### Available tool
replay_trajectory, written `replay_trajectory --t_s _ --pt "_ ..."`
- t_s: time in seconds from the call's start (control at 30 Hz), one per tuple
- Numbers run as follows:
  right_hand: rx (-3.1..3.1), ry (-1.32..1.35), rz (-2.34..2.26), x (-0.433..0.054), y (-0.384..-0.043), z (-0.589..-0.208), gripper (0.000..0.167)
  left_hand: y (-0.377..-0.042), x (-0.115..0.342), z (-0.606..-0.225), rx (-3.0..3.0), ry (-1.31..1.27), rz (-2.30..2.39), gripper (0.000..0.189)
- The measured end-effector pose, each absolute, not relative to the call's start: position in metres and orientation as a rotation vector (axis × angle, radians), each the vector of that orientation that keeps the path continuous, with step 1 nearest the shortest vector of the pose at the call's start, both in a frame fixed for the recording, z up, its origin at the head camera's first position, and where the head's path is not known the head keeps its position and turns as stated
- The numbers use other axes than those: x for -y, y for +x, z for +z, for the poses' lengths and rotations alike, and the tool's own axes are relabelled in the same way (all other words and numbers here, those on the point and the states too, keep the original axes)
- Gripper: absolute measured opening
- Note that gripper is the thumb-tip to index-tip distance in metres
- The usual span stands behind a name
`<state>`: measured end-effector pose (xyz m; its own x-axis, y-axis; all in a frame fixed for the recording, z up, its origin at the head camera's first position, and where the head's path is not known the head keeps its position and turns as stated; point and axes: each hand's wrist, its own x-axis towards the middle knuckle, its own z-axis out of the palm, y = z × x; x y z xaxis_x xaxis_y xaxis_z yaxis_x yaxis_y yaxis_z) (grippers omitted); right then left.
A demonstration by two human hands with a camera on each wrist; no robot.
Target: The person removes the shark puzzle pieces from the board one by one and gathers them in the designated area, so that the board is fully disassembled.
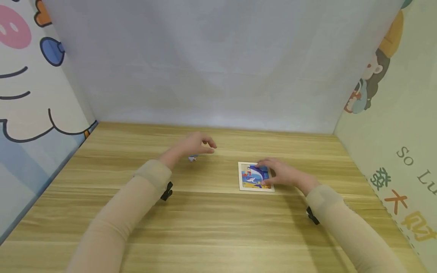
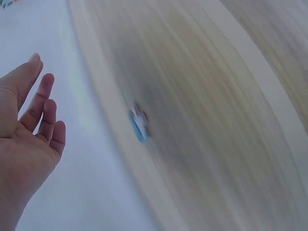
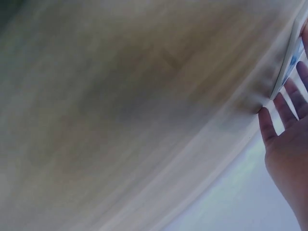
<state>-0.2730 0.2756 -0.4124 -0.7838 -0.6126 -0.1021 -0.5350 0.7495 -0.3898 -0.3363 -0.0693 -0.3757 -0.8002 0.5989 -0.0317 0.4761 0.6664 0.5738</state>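
A square picture puzzle (image 1: 250,179) in a white frame, with a blue whale-like scene, lies on the table to the right of centre. My right hand (image 1: 281,173) rests over its right side, thumb and fingers spread across the picture. In the right wrist view, the extended fingers (image 3: 288,108) reach along the frame's edge (image 3: 284,65). To the left, a small blue and white piece (image 1: 192,158) lies alone on the wood. Just above and beyond it hovers my left hand (image 1: 196,145), fingers loosely bent, nothing between them.
Both hands work over a wood-grain table (image 1: 205,227). A pale cloth (image 1: 218,68) hangs along its back edge. Printed panels stand at the sides, the left one (image 1: 30,106) with a cartoon and the right one (image 1: 385,125) with lettering.
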Motion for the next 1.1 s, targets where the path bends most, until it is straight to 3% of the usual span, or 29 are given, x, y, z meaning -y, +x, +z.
replay_trajectory --t_s 0.47,1.1 --pt "-2.879 -0.807 -0.487 -0.277 -0.268 -0.419 0.067 -0.330 -0.003 -0.372 -2.715 1.115 0.741 0.022" --pt "-2.845 -0.803 -0.524 -0.279 -0.271 -0.416 0.065 -0.320 -0.051 -0.413 -2.739 0.974 0.508 0.033"
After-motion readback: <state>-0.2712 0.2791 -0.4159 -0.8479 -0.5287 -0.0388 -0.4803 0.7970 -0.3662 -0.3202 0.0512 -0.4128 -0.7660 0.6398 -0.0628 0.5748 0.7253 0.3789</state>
